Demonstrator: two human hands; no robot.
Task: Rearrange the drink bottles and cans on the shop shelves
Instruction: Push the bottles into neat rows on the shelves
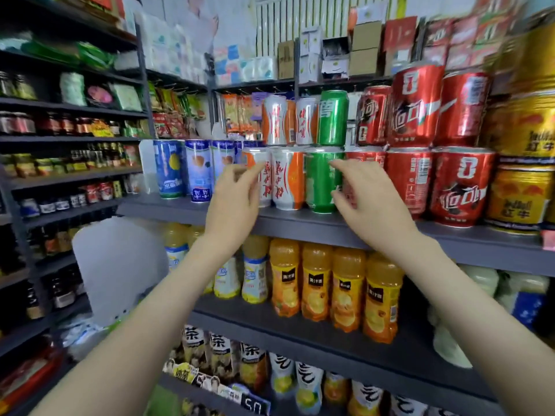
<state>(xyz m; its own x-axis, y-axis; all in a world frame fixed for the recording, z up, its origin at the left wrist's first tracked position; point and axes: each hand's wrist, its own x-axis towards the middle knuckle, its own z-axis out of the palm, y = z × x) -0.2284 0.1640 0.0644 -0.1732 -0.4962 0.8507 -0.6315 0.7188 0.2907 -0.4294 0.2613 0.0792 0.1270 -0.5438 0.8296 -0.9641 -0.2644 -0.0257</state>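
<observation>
Fingers (256, 173) released and loosely curled on both: left hand (237, 202) left of the lower green can (318, 183), right hand (368, 202) at its right.

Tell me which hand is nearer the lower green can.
Right. The right hand overlaps the lower green can at its right edge; the left hand is farther left, in front of an orange-and-white can.

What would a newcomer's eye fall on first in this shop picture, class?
Two bare hands reach up among the cans: the left hand at an orange-and-white can, the right hand at a green can. To their right, red cola cans stand stacked two high. Orange juice bottles line the shelf below.
</observation>
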